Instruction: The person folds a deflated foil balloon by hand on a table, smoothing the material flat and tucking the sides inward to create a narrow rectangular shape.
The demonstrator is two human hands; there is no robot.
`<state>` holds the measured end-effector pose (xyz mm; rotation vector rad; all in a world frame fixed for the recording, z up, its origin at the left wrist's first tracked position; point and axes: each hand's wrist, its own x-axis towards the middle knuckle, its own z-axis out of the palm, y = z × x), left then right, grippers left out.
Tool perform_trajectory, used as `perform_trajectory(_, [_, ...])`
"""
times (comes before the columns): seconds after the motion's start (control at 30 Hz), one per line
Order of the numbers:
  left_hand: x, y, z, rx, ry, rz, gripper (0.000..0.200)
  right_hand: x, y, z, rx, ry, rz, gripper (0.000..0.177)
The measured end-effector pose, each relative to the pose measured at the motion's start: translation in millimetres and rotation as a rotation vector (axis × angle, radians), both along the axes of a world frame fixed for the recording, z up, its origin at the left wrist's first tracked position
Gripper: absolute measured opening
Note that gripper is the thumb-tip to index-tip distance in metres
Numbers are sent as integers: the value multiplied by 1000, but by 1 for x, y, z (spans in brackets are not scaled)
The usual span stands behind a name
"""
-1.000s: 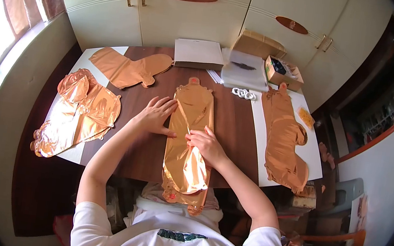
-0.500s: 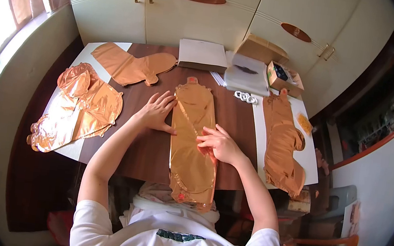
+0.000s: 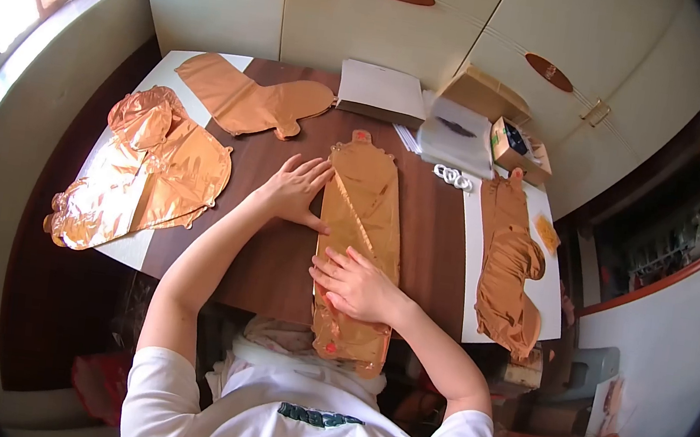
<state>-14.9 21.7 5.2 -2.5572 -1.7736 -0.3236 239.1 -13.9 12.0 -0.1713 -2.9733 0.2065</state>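
Observation:
A copper-coloured foil balloon (image 3: 366, 190), folded into a long flat strip, lies lengthwise in front of me. Its lower end, with a red mark, hangs past the table's near edge. My left hand (image 3: 294, 190) rests at the strip's upper left edge, fingers spread and thumb touching the side. Across the middle of the balloon lies my right hand (image 3: 355, 287), palm down with its fingers stretched out. A slanting fold line runs above it. Neither hand grips anything.
More flat foil balloons lie at the left (image 3: 186, 168), back left (image 3: 251, 100) and right (image 3: 505, 272) of the table (image 3: 261, 269). Behind are a white box (image 3: 381, 89), clear plastic bags (image 3: 456, 140), white rings (image 3: 453, 177) and an open carton (image 3: 520, 148). A yellowish packet (image 3: 546, 234) sits far right.
My right hand has moved down and left over the balloon and now lies flatter across it. My left hand stays at the upper left edge. The camera view has shifted slightly.

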Motion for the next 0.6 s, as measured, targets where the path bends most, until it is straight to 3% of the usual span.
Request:
perform_trajectory(0.3, [1,6,3,-48,62,44,119,10,-14,0,1,-60,6,43])
perform_trajectory(0.6, [6,16,-8,76,53,141,91,13,-15,-5,-20,-92,-5,46])
